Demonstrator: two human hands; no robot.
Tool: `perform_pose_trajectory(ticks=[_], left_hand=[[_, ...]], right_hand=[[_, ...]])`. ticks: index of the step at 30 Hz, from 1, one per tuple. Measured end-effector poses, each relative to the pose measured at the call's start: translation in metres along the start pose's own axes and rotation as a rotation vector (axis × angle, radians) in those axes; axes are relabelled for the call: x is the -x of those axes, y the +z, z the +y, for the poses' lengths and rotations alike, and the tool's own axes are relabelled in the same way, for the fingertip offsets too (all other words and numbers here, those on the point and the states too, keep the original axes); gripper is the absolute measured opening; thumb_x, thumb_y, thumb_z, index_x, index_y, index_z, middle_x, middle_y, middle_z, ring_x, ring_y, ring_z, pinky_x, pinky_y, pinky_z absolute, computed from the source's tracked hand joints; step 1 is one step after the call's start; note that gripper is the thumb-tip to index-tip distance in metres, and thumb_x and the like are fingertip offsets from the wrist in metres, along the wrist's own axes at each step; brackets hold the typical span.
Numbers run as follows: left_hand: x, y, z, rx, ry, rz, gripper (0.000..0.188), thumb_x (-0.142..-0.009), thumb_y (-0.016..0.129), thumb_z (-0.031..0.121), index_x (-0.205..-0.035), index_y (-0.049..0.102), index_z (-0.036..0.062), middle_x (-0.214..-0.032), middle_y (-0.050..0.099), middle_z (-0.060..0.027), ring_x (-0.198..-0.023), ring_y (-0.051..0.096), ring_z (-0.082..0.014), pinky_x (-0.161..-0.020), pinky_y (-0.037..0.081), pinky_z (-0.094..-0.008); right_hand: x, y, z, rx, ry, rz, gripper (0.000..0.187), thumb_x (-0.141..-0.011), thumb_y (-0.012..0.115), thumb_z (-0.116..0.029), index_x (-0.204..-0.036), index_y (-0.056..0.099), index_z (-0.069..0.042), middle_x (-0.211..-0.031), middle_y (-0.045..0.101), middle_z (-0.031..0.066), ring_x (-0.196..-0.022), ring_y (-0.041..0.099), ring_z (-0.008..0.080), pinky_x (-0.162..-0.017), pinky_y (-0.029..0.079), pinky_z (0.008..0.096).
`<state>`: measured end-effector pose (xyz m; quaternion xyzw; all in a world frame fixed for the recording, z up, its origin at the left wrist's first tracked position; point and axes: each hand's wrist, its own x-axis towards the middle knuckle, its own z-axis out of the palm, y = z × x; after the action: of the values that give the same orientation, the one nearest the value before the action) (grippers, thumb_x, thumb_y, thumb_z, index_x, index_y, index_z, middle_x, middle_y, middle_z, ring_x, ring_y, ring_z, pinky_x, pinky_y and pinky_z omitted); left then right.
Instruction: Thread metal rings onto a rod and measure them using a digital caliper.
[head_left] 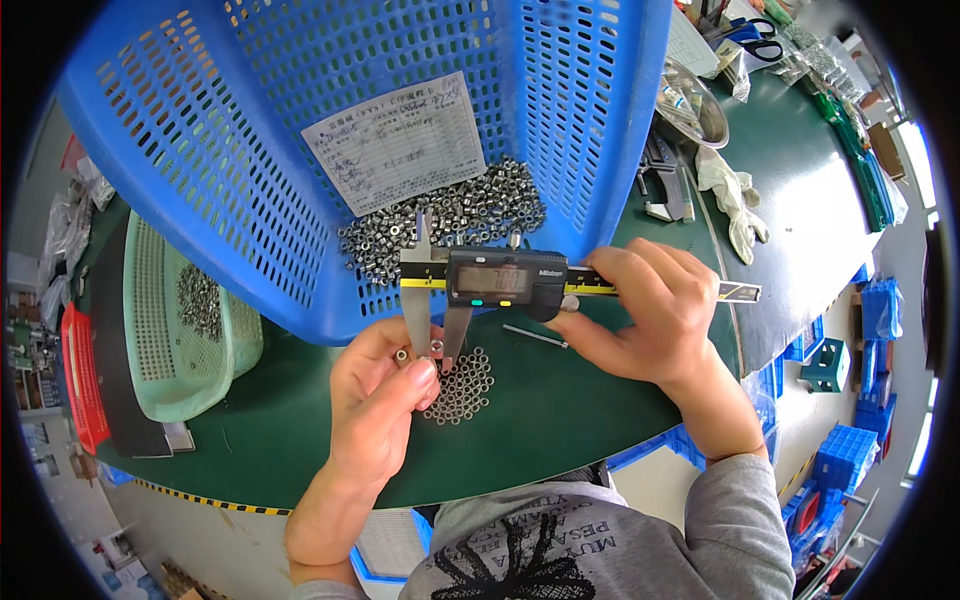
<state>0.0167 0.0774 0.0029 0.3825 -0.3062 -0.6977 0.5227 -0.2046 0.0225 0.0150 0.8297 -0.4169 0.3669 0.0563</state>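
My right hand (650,310) grips a digital caliper (508,282) by its slide, thumb at the small wheel below the beam. The jaws point toward me. Between their tips is a small metal ring (437,346), pinched by the thumb and forefinger of my left hand (370,410). A second ring (402,355) shows among the left fingers. Under the jaws, several similar rings (468,392) lie close together on the green tabletop (560,430). Beyond the caliper, a heap of small metal rings (490,205) lies in a tilted blue basket (300,290) beside a written paper card (395,145).
A thin metal pin (535,336) lies right of the rings. At left stand a pale green basket (165,370) with small metal parts and a red basket (82,380). Toward the far right are a micrometer (662,180), a white glove (732,200), a metal bowl (705,115) and scissors (760,45).
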Motion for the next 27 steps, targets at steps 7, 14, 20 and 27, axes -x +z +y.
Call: perform_pose_trajectory(ticks=[7,14,20,27], left_hand=[[-0.005,0.007,0.001,-0.086,0.011,0.141,0.011,-0.076,0.056,0.001,-0.084,0.049,0.0018,-0.071,0.049,-0.0025,-0.053,0.041,-0.0071,-0.044,0.033,-0.0208],[0.000,0.008,0.003,-0.009,-0.024,0.082,0.011,-0.073,0.049,0.013,-0.079,0.044,0.0058,-0.075,0.043,-0.0040,-0.053,0.038,-0.0085,-0.044,0.030,-0.0199],[0.006,-0.010,0.017,0.352,-0.183,0.078,0.019,-0.074,0.045,0.014,-0.090,0.052,0.0056,-0.080,0.048,-0.0053,-0.057,0.043,-0.0125,-0.049,0.037,-0.0236],[0.058,-0.050,0.073,0.655,0.249,0.061,0.030,-0.080,0.046,0.017,-0.103,0.049,-0.0009,-0.095,0.050,-0.0121,-0.081,0.049,-0.0218,-0.071,0.042,-0.0312]], right_hand=[[-0.005,-0.009,-0.001,-0.006,-0.038,-0.077,0.034,-0.059,0.068,-0.024,-0.083,0.057,-0.003,-0.060,0.051,0.0039,-0.048,0.051,0.0187,-0.043,0.040,0.0288],[-0.004,-0.049,0.021,0.067,0.148,0.354,0.033,-0.055,0.072,-0.028,-0.068,0.054,-0.005,-0.053,0.046,0.0044,-0.043,0.047,0.0209,-0.040,0.036,0.0289],[0.019,-0.089,0.074,0.090,0.602,0.561,0.031,-0.064,0.070,-0.027,-0.069,0.057,0.000,-0.054,0.051,0.0085,-0.045,0.047,0.0164,-0.045,0.038,0.0278],[0.097,-0.097,0.237,0.178,0.835,0.405,0.026,-0.075,0.060,-0.020,-0.090,0.056,0.001,-0.073,0.054,0.0059,-0.066,0.047,0.0141,-0.059,0.040,0.0289]])
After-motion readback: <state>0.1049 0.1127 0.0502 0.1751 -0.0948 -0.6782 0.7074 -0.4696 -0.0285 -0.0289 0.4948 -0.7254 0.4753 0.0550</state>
